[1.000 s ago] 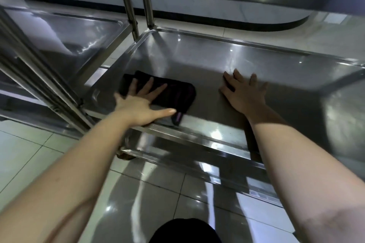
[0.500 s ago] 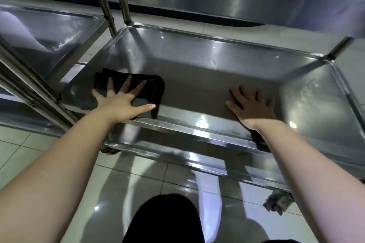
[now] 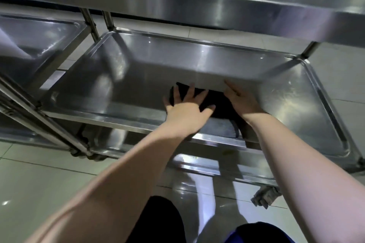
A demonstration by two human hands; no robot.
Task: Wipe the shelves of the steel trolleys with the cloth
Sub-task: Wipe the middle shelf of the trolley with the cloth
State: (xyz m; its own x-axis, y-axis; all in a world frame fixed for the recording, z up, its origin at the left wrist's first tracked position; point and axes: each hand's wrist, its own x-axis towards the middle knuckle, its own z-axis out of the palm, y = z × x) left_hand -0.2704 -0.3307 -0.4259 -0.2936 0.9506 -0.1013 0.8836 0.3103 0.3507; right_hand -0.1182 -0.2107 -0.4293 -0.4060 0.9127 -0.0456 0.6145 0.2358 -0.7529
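A dark cloth (image 3: pixel 216 102) lies flat on the lower steel shelf (image 3: pixel 126 92) of the trolley in front of me, near the shelf's middle. My left hand (image 3: pixel 186 107) presses on the cloth's left part with fingers spread straight. My right hand (image 3: pixel 240 98) lies flat with its fingers straight, right beside the left, on the cloth's right edge. Part of the cloth is hidden under both hands.
The trolley's upper shelf (image 3: pixel 197 4) overhangs the work area. A second steel trolley (image 3: pixel 39 45) stands close on the left, with its posts (image 3: pixel 39 118) beside the shelf. A castor (image 3: pixel 265 197) sits on the tiled floor at lower right. My legs are at the bottom.
My left hand has slid the cloth from the shelf's left end to its middle, ending beside my right hand. The view has tilted down and back.
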